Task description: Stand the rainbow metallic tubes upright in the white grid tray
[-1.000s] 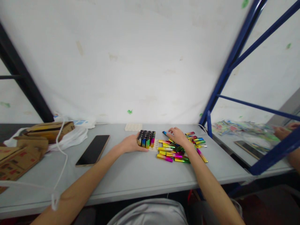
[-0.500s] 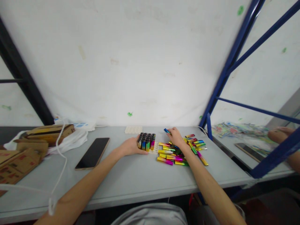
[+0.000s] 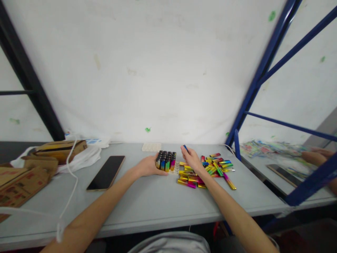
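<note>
A block of upright lighters [image 3: 165, 161] with black tops and shiny coloured bodies stands in a white studded tray [image 3: 176, 170], whose right end shows bare. Curled round the block's left side, my left hand [image 3: 149, 166] has its thumb along the front. To the right, my right hand [image 3: 192, 159] is raised a little above the desk, fingers closed on a shiny blue lighter [image 3: 185, 148]. Beneath and beside that hand lies a loose pile of lighters [image 3: 218, 167] in metallic yellow, pink, green and blue. My forearm hides part of the pile.
Another white studded tray [image 3: 151, 147] lies near the wall. A phone [image 3: 106, 173] rests left of my hand, with cardboard boxes [image 3: 28, 175], white plastic and a cable [image 3: 71, 172] beyond. A blue rack post [image 3: 252, 98] rises at right; past it are another person's hand [image 3: 314, 156] and a phone [image 3: 284, 175].
My right hand has moved slightly left, toward the block, with the blue lighter turned more upright. My left hand keeps its place on the block. The whole view has shifted slightly.
</note>
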`<state>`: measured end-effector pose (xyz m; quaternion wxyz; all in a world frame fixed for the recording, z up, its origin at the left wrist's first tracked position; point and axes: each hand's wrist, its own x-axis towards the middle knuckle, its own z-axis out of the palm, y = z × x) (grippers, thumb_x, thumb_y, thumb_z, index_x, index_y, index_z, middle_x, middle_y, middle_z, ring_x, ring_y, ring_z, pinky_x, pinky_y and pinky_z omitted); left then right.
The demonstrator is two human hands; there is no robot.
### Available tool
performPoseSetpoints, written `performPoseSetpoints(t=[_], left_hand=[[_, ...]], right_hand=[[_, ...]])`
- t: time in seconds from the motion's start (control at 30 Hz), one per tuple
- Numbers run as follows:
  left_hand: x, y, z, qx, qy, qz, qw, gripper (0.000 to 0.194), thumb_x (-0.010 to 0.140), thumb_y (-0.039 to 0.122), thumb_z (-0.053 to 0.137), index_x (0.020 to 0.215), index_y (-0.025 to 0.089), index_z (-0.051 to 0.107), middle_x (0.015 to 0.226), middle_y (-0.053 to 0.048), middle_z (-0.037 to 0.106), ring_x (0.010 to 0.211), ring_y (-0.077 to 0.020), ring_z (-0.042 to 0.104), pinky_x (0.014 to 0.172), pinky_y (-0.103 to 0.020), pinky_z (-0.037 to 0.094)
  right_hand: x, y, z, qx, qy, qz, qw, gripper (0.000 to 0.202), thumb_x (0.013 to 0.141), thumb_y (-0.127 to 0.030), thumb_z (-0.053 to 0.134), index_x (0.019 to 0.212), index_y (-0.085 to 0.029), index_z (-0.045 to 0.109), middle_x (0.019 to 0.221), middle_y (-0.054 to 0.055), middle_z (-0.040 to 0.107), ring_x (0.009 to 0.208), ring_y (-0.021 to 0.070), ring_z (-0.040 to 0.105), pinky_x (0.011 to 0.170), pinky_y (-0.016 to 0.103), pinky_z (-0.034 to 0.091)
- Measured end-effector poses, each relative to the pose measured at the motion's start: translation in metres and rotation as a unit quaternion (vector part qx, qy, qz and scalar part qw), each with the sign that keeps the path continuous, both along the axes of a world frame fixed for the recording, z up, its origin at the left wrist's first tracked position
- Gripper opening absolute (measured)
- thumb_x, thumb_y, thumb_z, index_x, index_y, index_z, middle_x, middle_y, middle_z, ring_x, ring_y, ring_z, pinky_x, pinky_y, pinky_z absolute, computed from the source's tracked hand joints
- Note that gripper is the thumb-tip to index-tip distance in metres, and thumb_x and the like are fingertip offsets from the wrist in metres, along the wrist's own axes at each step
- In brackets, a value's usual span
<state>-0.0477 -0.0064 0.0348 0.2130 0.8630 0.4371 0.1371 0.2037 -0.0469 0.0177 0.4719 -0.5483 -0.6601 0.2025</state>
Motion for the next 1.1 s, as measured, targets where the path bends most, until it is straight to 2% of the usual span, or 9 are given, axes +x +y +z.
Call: performPoseSetpoints(t=[0.17, 0.27, 0.37, 0.47, 0.67, 0.77, 0.87, 1.03, 1.1], left_hand=[[0.000, 0.001, 0.000, -0.012, -0.006, 0.008, 1.000, 0.099, 0.053, 0.070, 0.085, 0.137, 0.024, 0.058, 0.112, -0.008, 0.079, 0.104, -0.0356, 0.073, 0.086, -0.036, 0.055], [0.000, 0.001, -0.001, -0.013, -0.004, 0.008, 1.000, 0.100, 0.054, 0.069, 0.085, 0.139, 0.024, 0.057, 0.113, -0.008, 0.078, 0.106, -0.0362, 0.072, 0.086, -0.036, 0.055], [0.000, 0.000, 0.000, -0.014, -0.002, 0.003, 1.000, 0.101, 0.055, 0.069, 0.085, 0.141, 0.024, 0.055, 0.112, -0.008, 0.078, 0.106, -0.0359, 0.072, 0.085, -0.037, 0.055], [0.000, 0.001, 0.000, -0.020, -0.008, 0.003, 1.000, 0.100, 0.055, 0.068, 0.085, 0.140, 0.025, 0.056, 0.112, -0.007, 0.079, 0.105, -0.0351, 0.072, 0.086, -0.036, 0.055], [0.000, 0.004, -0.003, -0.008, 0.009, -0.001, 1.000, 0.101, 0.055, 0.072, 0.083, 0.139, 0.024, 0.055, 0.112, -0.007, 0.078, 0.106, -0.0353, 0.072, 0.085, -0.036, 0.054], [0.000, 0.004, -0.004, -0.008, 0.012, -0.002, 1.000, 0.100, 0.056, 0.073, 0.082, 0.139, 0.024, 0.055, 0.113, -0.008, 0.078, 0.106, -0.0355, 0.071, 0.085, -0.036, 0.054], [0.000, 0.005, -0.005, -0.010, 0.000, -0.013, 1.000, 0.099, 0.057, 0.071, 0.083, 0.141, 0.026, 0.054, 0.113, -0.007, 0.078, 0.107, -0.0347, 0.071, 0.085, -0.036, 0.054], [-0.001, 0.005, -0.005, -0.015, 0.005, -0.005, 1.000, 0.097, 0.056, 0.073, 0.082, 0.137, 0.026, 0.056, 0.111, -0.005, 0.078, 0.106, -0.0345, 0.071, 0.084, -0.035, 0.054], [-0.001, 0.005, -0.005, -0.012, 0.006, -0.004, 1.000, 0.098, 0.056, 0.074, 0.081, 0.137, 0.026, 0.056, 0.111, -0.005, 0.078, 0.105, -0.0343, 0.072, 0.084, -0.036, 0.054]], right_hand=[[-0.013, -0.008, 0.001, -0.010, 0.004, -0.043, 0.999, 0.058, 0.091, -0.072, 0.046, 0.060, -0.023, 0.038, 0.056, -0.004, 0.035, 0.056, 0.0125, 0.036, 0.053, 0.026, 0.027], [-0.017, -0.009, 0.001, -0.001, -0.012, -0.075, 0.997, 0.049, 0.088, -0.061, 0.047, 0.058, -0.023, 0.035, 0.056, -0.004, 0.030, 0.056, 0.0121, 0.033, 0.054, 0.027, 0.023], [-0.020, -0.010, 0.002, 0.011, -0.014, -0.091, 0.996, 0.040, 0.087, -0.051, 0.045, 0.060, -0.024, 0.035, 0.058, -0.004, 0.031, 0.058, 0.0122, 0.034, 0.055, 0.027, 0.022], [-0.020, -0.010, 0.004, 0.018, -0.019, -0.078, 0.997, 0.039, 0.088, -0.050, 0.044, 0.061, -0.024, 0.036, 0.058, -0.004, 0.033, 0.058, 0.0124, 0.035, 0.056, 0.027, 0.024], [-0.017, -0.013, 0.008, 0.058, -0.047, -0.047, 0.996, 0.050, 0.097, -0.062, 0.044, 0.067, -0.022, 0.044, 0.060, -0.004, 0.041, 0.061, 0.0138, 0.040, 0.059, 0.027, 0.030], [-0.016, -0.020, 0.015, 0.076, -0.071, -0.023, 0.994, 0.043, 0.102, -0.057, 0.043, 0.085, -0.021, 0.056, 0.068, -0.003, 0.053, 0.065, 0.0153, 0.049, 0.065, 0.027, 0.036], [-0.016, -0.028, 0.023, 0.077, -0.097, 0.010, 0.992, 0.036, 0.106, -0.051, 0.040, 0.102, -0.020, 0.060, 0.077, 0.000, 0.062, 0.070, 0.0168, 0.057, 0.071, 0.028, 0.041], [-0.018, -0.032, 0.031, 0.152, -0.120, 0.041, 0.980, 0.037, 0.104, -0.051, 0.047, 0.100, -0.019, 0.066, 0.098, 0.009, 0.067, 0.094, 0.0212, 0.062, 0.088, 0.032, 0.047], [-0.017, -0.032, 0.032, 0.167, -0.122, 0.032, 0.978, 0.039, 0.101, -0.053, 0.052, 0.096, -0.018, 0.069, 0.095, 0.009, 0.066, 0.093, 0.0217, 0.060, 0.087, 0.033, 0.047]])
